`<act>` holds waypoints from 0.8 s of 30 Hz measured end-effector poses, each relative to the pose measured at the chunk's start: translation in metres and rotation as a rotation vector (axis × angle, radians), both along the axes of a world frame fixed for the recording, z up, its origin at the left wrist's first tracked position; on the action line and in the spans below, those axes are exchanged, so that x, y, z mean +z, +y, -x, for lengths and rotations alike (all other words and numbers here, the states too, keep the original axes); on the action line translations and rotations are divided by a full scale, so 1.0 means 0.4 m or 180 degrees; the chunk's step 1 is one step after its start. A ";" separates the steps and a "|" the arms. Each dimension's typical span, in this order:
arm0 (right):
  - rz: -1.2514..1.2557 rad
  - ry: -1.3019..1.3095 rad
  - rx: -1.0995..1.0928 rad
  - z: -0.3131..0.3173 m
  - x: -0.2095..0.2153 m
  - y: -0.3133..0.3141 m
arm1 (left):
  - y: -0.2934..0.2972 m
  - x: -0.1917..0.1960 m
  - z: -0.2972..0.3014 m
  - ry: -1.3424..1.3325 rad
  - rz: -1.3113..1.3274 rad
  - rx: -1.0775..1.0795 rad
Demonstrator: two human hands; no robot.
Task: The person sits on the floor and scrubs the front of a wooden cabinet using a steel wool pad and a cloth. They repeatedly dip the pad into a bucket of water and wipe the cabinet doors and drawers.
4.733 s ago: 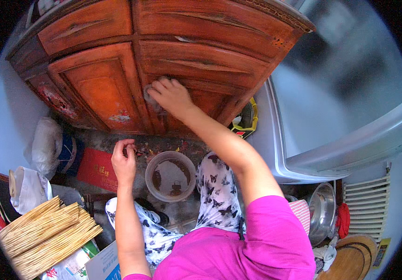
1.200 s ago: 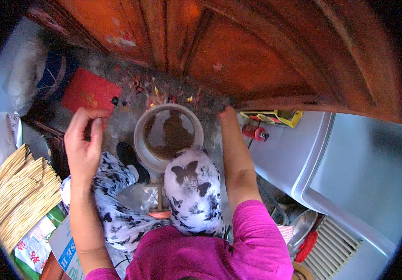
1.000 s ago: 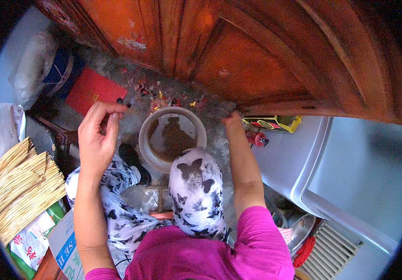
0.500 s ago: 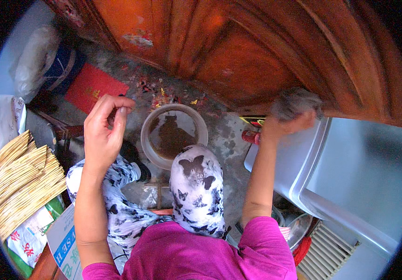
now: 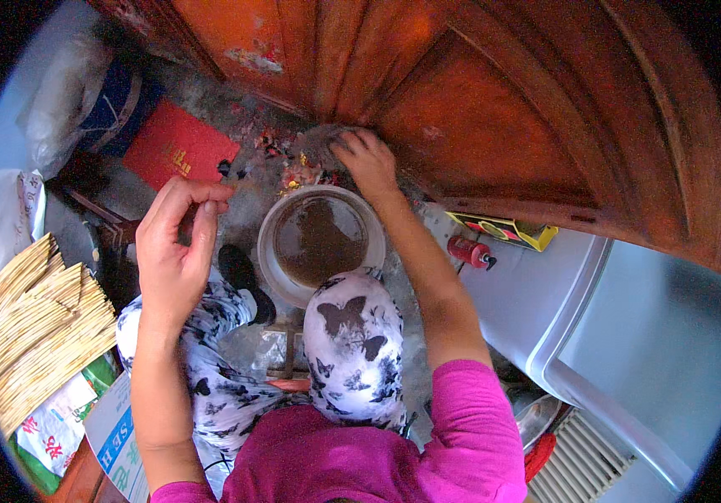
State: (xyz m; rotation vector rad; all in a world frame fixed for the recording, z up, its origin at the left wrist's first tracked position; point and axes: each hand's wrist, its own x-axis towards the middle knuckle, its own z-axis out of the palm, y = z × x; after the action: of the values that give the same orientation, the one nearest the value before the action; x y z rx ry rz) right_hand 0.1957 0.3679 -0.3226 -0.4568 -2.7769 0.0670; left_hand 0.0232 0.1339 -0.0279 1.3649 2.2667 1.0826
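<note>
My right hand [image 5: 366, 163] reaches far forward, its fingers closed on a grey, fuzzy scouring pad [image 5: 324, 144]. The pad is blurred and lies against the lower edge of a reddish-brown wooden panel [image 5: 494, 126], just beyond a basin. This round, pale basin [image 5: 263, 272] of murky brownish water stands on the floor before my knees. Left of it, my left hand [image 5: 178, 243] is raised in the air, fingers curled toward the thumb, with nothing visible in them. Behind that hand lies a red card or folder [image 5: 180, 142].
Red and gold scraps [image 5: 297, 172] litter the floor by the panel. On the right are a red bottle [image 5: 467, 251], a yellow-and-black box [image 5: 507, 230] and a large pale-grey bin or appliance [image 5: 536, 285]. Bundled straw-coloured sticks [image 5: 38, 327] lie on the left.
My right hand has swept the pad leftward along the panel to the spot beyond the basin. The red bottle and box now show fully. My left hand has shifted slightly left.
</note>
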 end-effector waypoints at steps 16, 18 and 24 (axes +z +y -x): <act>-0.0250 -0.0977 -0.0952 -0.231 -0.003 -0.025 | -0.049 0.012 0.030 -0.0102 -0.0117 -0.0017; -0.0307 -0.0560 -0.0506 -0.136 0.015 -0.011 | -0.041 0.018 0.025 -0.0200 -0.0105 0.0031; -0.0633 -0.0920 -0.0415 -0.055 -0.046 0.008 | -0.031 0.012 0.023 -0.0024 -0.0043 -0.0100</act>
State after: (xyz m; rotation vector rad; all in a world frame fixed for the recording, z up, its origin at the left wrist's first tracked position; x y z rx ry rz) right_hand 0.2178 0.3713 -0.3411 -0.6375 -2.9821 -0.3274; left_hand 0.0139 0.1214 -0.0231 1.3944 2.2290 1.0932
